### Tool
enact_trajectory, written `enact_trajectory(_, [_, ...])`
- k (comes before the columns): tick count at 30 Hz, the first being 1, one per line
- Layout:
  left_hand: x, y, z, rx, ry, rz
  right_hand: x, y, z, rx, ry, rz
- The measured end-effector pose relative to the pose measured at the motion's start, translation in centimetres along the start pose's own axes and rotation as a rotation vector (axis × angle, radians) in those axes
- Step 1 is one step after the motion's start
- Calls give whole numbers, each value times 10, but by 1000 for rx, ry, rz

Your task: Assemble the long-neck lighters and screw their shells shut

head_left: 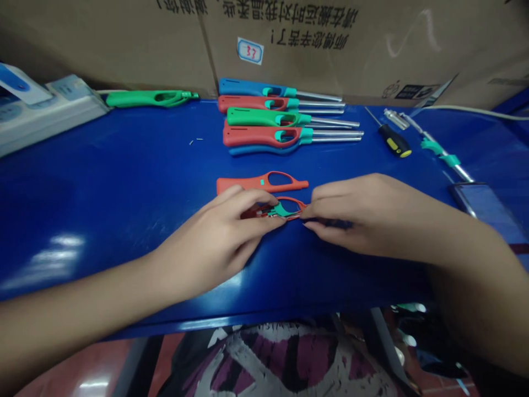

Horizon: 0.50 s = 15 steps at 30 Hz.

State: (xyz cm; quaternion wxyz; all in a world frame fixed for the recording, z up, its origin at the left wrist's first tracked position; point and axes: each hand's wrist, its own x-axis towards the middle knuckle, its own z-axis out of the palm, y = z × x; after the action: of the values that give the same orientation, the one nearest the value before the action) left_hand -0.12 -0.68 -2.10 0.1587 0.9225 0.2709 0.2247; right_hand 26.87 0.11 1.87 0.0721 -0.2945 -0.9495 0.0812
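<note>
An opened red lighter shell (pixel 294 202), with a green trigger piece (pixel 281 209) and small inner parts, lies low over the blue table between my hands. My left hand (pixel 223 234) pinches its left and middle part with thumb and fingers. At its narrow right end, the fingertips of my right hand (pixel 363 215) are closed on it; the fingers hide that end. Just behind, a separate red shell half (pixel 264 183) lies flat, untouched, with its ring-shaped opening to the right.
Several assembled lighters (pixel 260 117) lie stacked before a cardboard box (pixel 289 60). A green shell (pixel 144 99) and power strip (pixel 70 105) are left. A screwdriver (pixel 394 141), metal tube (pixel 442 150) and phone (pixel 487 212) lie right. Two tiny screws (pixel 199 139) rest behind-left.
</note>
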Motion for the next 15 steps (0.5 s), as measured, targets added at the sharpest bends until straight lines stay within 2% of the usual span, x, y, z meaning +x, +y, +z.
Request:
enact_trajectory(3, [-4,2,1,6,-1,-29,-1,-7,2,-58,-3,30])
enact_trajectory(6, [-8,2,3,18,-11,-39,2,-14,10,-99,67,43])
enact_trajectory(9, [-10,1,4,22,-41,-48,1,-16,27,-16,166,136])
enact_trajectory(11, [-10,2,4,-41,-47,-114,-3,-14,38,-39,336,45])
enact_trajectory(12, [-10,2,4,-93,-38,-170,-6,-13,43,-57,375,17])
enact_trajectory(15, [-10,3,5,-241,-15,-311,-11,-9,50,-62,390,0])
